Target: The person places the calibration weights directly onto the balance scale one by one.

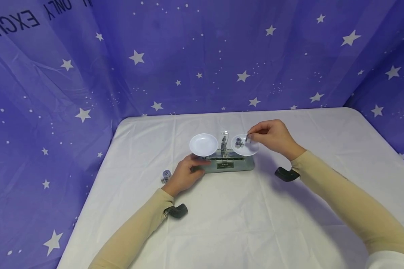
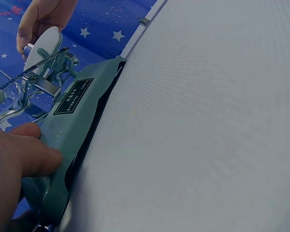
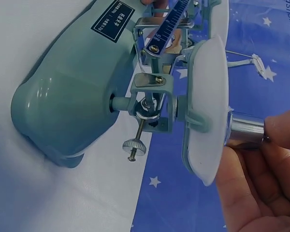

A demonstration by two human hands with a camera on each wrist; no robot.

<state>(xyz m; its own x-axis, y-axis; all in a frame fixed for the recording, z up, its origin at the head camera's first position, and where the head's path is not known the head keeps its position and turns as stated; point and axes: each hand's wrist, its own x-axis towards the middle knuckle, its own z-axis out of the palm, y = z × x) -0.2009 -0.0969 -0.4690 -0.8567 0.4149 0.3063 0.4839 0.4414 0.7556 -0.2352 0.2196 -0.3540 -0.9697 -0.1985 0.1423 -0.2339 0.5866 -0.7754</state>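
From the right wrist view, I see my right hand (image 3: 261,188) pinching a shiny metal cylinder (image 3: 246,130) at the face of a white pan (image 3: 207,111); I cannot tell whether they touch. A knurled nut (image 3: 134,146) sits near the pan. Beyond are a graduated beam (image 3: 169,29), a green base (image 3: 70,94) with a black label (image 3: 113,20), and a starry blue curtain (image 3: 179,208).

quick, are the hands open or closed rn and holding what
Left hand: closed, gripping the left end of the glossy green balance-scale base.
Right hand: closed, pinching a shiny silver cylindrical metal weight at a round white pan.
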